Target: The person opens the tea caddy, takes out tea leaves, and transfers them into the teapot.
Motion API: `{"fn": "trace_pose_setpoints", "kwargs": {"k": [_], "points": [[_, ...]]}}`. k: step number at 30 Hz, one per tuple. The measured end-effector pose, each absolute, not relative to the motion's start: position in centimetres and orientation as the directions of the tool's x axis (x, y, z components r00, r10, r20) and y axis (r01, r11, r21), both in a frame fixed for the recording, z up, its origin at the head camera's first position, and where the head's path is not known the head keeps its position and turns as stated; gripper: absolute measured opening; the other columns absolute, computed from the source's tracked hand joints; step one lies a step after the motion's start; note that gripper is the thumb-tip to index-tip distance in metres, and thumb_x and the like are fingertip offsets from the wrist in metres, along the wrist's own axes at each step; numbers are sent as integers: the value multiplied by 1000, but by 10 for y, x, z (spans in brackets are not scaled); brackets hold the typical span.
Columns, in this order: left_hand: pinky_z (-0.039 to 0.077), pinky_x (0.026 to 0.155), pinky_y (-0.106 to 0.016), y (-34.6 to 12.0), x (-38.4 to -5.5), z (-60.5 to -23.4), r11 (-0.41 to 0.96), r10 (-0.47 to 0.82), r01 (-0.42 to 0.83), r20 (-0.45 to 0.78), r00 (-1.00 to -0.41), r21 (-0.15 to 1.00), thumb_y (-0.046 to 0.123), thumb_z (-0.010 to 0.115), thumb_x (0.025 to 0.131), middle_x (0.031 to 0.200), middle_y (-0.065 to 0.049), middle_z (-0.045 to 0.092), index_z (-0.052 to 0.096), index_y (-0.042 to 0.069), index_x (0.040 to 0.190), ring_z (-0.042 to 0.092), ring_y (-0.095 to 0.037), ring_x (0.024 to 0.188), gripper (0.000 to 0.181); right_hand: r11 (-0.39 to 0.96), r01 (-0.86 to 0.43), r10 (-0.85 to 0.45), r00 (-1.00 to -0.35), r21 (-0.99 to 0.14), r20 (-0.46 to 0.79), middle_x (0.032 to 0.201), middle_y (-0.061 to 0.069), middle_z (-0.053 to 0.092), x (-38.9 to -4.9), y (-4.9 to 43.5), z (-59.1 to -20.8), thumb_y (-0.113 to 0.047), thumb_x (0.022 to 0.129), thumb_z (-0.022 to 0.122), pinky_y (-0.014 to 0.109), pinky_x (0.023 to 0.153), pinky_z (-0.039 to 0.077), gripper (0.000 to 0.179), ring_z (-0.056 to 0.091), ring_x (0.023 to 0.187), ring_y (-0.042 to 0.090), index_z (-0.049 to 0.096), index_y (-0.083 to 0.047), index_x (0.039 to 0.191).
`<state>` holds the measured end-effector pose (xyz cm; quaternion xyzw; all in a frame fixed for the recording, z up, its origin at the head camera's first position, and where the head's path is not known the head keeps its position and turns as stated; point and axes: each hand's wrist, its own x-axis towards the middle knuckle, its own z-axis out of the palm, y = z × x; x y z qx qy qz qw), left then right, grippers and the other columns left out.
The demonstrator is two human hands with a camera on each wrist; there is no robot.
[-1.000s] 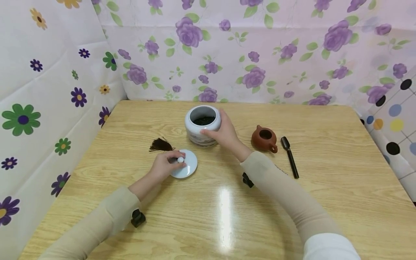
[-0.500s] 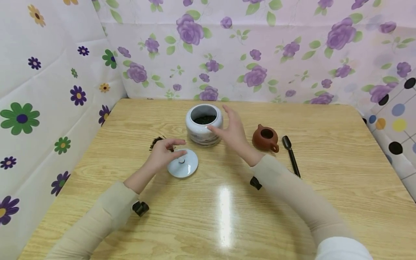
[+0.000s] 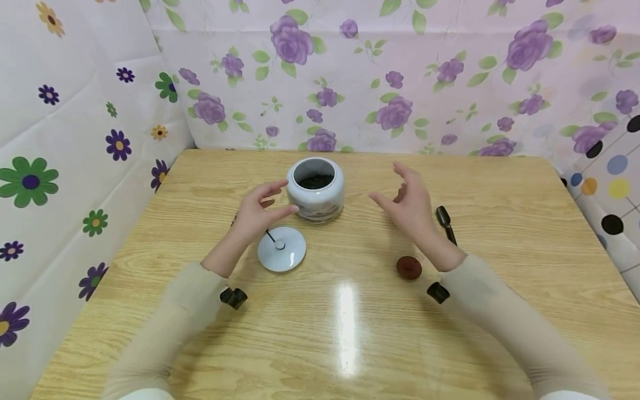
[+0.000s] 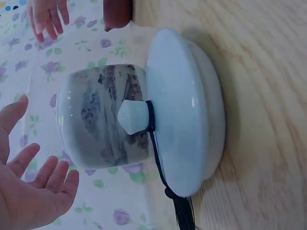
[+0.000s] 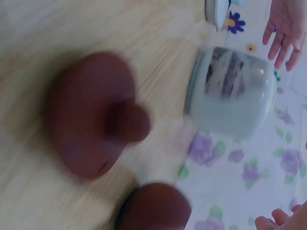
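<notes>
A white porcelain jar (image 3: 319, 204) with a painted band stands uncovered at the back, dark leaves inside it. Its white lid (image 3: 295, 254) lies knob up in front, a dark tassel (image 4: 183, 211) tied to the knob. Beside the jar's left side hovers my left hand (image 3: 254, 214), fingers loosely spread and holding nothing; the left wrist view shows it apart from the jar. My right hand (image 3: 412, 205) is raised to the right, also holding nothing. It hides the brown clay teapot (image 5: 156, 208) from the head view. The small teapot lid (image 3: 409, 268) rests below that hand.
A dark tea scoop (image 3: 443, 216) lies right of my right hand, its handle partly covered by the forearm. Flowered cloth (image 3: 350, 83) hangs behind the back edge of the wooden table (image 3: 300, 328). Another patterned cloth (image 3: 75, 166) hangs at the left.
My left hand has let go of the jar lid's knob and risen toward the jar. My right hand has released the jar and moved right, over the teapot. The small teapot lid has come into view.
</notes>
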<state>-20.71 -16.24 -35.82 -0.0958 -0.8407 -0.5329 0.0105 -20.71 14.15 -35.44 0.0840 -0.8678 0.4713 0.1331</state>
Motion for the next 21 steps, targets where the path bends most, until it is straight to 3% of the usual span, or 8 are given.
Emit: {"fn": "trace_pose_setpoints", "kwargs": {"k": [2, 6, 15, 21], "points": [[39, 106, -45, -160, -211, -359, 412, 150, 182, 131, -980, 893, 17, 77, 81, 141, -8, 48, 52, 11, 136, 44, -28, 129, 60, 536, -256, -8, -954, -804, 298, 141, 19, 42, -202, 154, -355, -24, 84, 74, 48, 102, 41, 75, 51, 110, 35, 36, -2, 144], [38, 107, -45, -157, -220, -361, 414, 142, 190, 143, -980, 890, 17, 78, 80, 144, -8, 45, 48, 11, 139, 41, -30, 132, 67, 546, -237, 19, -955, -803, 295, 140, 22, 42, -193, 176, -360, -21, 85, 73, 51, 107, 35, 73, 39, 131, 35, 36, 1, 143], [30, 112, -48, -157, -244, -365, 402, 138, 145, 96, -986, 904, 19, 77, 81, 153, -7, 31, 37, 15, 146, 29, -32, 140, 77, 565, -86, 77, -985, -820, 157, 140, 27, 42, -173, 220, -374, -24, 89, 68, 54, 103, 38, 70, 39, 130, 41, 35, 5, 142], [26, 115, -48, -157, -253, -370, 390, 171, 90, 24, -985, 916, 24, 76, 82, 157, -1, 21, 26, 21, 151, 20, -26, 145, 84, 603, -28, 92, -990, -798, 104, 135, 32, 45, -164, 239, -388, -21, 90, 66, 55, 99, 42, 64, 44, 124, 45, 38, 10, 138]]}}
